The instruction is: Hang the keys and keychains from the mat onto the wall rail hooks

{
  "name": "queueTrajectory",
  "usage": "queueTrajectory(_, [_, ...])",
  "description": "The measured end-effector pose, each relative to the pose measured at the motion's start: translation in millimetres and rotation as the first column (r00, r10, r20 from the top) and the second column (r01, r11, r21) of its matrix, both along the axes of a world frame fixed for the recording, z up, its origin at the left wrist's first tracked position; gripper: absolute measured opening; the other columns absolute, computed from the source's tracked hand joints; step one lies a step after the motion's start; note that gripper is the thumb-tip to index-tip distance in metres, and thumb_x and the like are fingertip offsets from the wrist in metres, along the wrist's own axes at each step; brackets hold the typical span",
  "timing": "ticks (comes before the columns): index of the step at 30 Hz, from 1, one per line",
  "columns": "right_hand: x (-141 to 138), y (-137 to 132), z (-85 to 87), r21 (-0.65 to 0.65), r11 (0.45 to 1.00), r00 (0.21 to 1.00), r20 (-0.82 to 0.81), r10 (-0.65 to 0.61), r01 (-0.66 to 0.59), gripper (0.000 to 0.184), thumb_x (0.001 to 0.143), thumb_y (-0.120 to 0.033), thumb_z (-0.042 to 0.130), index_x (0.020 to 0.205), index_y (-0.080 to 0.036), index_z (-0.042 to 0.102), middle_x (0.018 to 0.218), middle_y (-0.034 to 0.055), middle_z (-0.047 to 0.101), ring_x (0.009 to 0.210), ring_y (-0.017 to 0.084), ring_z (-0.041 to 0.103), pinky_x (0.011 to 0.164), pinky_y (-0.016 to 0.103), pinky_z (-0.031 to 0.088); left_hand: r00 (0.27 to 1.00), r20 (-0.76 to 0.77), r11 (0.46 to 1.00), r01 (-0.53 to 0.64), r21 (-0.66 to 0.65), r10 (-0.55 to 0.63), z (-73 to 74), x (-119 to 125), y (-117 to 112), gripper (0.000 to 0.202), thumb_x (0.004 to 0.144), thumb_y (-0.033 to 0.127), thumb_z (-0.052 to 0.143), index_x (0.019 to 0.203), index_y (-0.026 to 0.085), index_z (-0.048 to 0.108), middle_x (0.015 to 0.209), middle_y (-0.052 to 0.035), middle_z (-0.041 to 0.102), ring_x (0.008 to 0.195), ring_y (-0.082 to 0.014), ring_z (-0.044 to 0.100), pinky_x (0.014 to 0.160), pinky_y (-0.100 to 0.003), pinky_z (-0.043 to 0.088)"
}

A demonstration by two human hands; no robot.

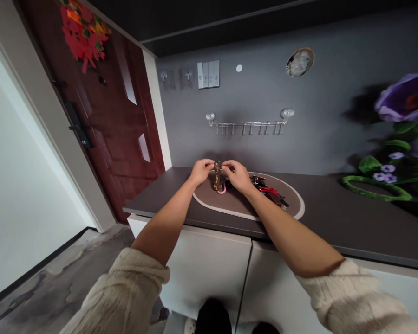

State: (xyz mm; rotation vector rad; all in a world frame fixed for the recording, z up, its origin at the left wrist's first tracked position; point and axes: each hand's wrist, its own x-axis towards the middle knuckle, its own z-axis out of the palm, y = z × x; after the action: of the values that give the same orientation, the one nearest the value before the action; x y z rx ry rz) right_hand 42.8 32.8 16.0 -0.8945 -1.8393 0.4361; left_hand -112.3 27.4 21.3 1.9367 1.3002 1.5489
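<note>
A brown keychain strap (216,179) with light lettering that seems to read "Love" hangs between my two hands, over the oval brown mat (209,199). The fingers of my left hand (201,171) are pinched at the top of the strap, on its left side. From the right, my right hand (237,176) is also closed in a pinch near the strap's top. A small pink loop (222,189) shows beside the strap's lower end. To the right of my right wrist lies a pile of dark and red small items (270,191), partly hidden by that arm.
A clear hook rail (248,124) is mounted on the grey wall above the dark countertop (320,204). Purple artificial flowers (406,104) and a green ring (376,188) stand at the right. On the left is a dark red door (114,139). White cabinet doors (209,264) lie below.
</note>
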Motion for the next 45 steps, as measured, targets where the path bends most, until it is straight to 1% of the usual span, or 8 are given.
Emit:
queueTrajectory(5, [0,3,-2.7,0.051,0.998,0.999,-0.049,-0.02,0.022,0.019,0.072,-0.026,0.048,0.087,-0.017,0.056,0.079,0.0032,0.058,0.073,0.014,0.051,0.07,0.029,0.042,0.992,0.092,0.997,0.082,-0.011,-0.081,1.1,3,-3,0.014,0.07,0.02,0.053,0.076,0.012,0.062,0.077,-0.0036,0.064,0.071,-0.0114,0.054,0.073,-0.025,0.04])
queueTrajectory(12, [1,7,-4.9,0.125,0.992,0.999,-0.039,-0.01,0.015,0.014,0.074,-0.028,0.048,0.075,-0.017,0.057,0.077,0.0025,0.057,0.074,0.014,0.051,0.072,0.029,0.041,0.964,0.17,0.978,0.21,-0.017,-0.204,0.1,5,-6,0.014,0.067,0.021,0.057,0.077,0.012,0.062,0.076,-0.0034,0.063,0.071,-0.011,0.054,0.074,-0.026,0.039])
queueTrajectory(20, [3,3,3.1,0.152,0.988,0.999,-0.028,-0.033,0.036,0.014,0.075,-0.027,0.048,0.075,-0.016,0.057,0.079,0.003,0.055,0.071,0.012,0.05,0.07,0.027,0.039,0.919,0.268,0.95,0.309,-0.039,-0.288,-2.1,5,-3,0.02,0.068,0.026,0.058,0.081,0.011,0.062,0.079,-0.0046,0.064,0.072,-0.0109,0.054,0.076,-0.027,0.04])
queueTrajectory(25, [5,3,7.8,0.173,0.984,0.999,-0.03,-0.027,0.032,0.015,0.076,-0.027,0.046,0.076,-0.016,0.056,0.079,0.0034,0.055,0.073,0.013,0.049,0.071,0.026,0.038,0.898,0.332,0.945,0.322,-0.053,-0.287,-2.1,5,-3,0.025,0.069,0.03,0.058,0.085,0.011,0.061,0.079,-0.0058,0.064,0.071,-0.0115,0.055,0.072,-0.027,0.041])
queueTrajectory(28, [6,3,12.0,0.175,0.984,0.999,-0.018,-0.031,0.034,0.016,0.076,-0.028,0.045,0.075,-0.016,0.056,0.078,0.0038,0.056,0.074,0.014,0.05,0.071,0.027,0.038,0.912,0.332,0.962,0.269,-0.04,-0.241,-1.7,4,-2,0.022,0.069,0.029,0.057,0.082,0.012,0.061,0.078,-0.0056,0.064,0.07,-0.0111,0.055,0.072,-0.027,0.042])
queueTrajectory(34, [8,1,28.3,0.202,0.975,0.99,0.089,-0.113,0.093,0.014,0.075,-0.024,0.046,0.071,-0.016,0.056,0.076,0.0043,0.058,0.072,0.014,0.05,0.069,0.026,0.036,0.932,0.363,1.0,0.023,-0.015,-0.016,-0.1,2,1,0.019,0.072,0.027,0.051,0.078,0.012,0.061,0.065,-0.0026,0.06,0.06,-0.0098,0.051,0.065,-0.024,0.041])
queueTrajectory(37, [8,1,38.3,0.227,0.968,0.974,0.169,-0.15,0.11,0.013,0.074,-0.021,0.045,0.069,-0.016,0.056,0.07,0.0032,0.058,0.066,0.013,0.049,0.065,0.024,0.035,0.928,0.371,1.0,-0.016,0.005,0.013,0.9,2,2,0.017,0.071,0.025,0.051,0.077,0.012,0.061,0.064,-0.002,0.059,0.06,-0.0098,0.051,0.063,-0.023,0.04])
queueTrajectory(45, [5,12,62.9,0.24,0.964,0.961,0.222,-0.165,0.111,0.014,0.073,-0.02,0.042,0.07,-0.017,0.056,0.07,0.0028,0.059,0.065,0.013,0.049,0.063,0.023,0.035,0.923,0.371,0.992,-0.123,0.026,0.104,-0.1,1,8,0.02,0.073,0.028,0.048,0.074,0.013,0.06,0.065,-0.0029,0.059,0.059,-0.0105,0.051,0.061,-0.023,0.039])
